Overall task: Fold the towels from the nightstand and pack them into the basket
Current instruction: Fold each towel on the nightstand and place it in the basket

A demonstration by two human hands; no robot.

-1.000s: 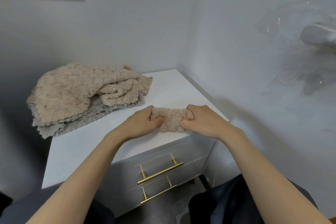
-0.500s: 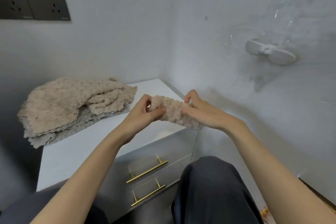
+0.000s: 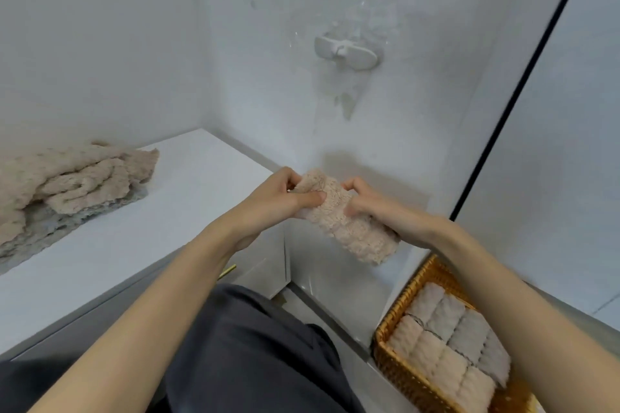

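- Carry step: rolled towel (image 3: 349, 228) held mid-air between nightstand (image 3: 201, 184) and basket (image 3: 401, 375); pinched by left hand (image 3: 278, 201), gripped by right hand (image 3: 379, 211)
- Next, likely: lower into basket beside packed rolls (image 3: 446, 342); keep roll tight

Forearms extended, left hand (image 3: 275, 202) and right hand (image 3: 385, 215) close together, pinching rolled towel (image 3: 354, 235)
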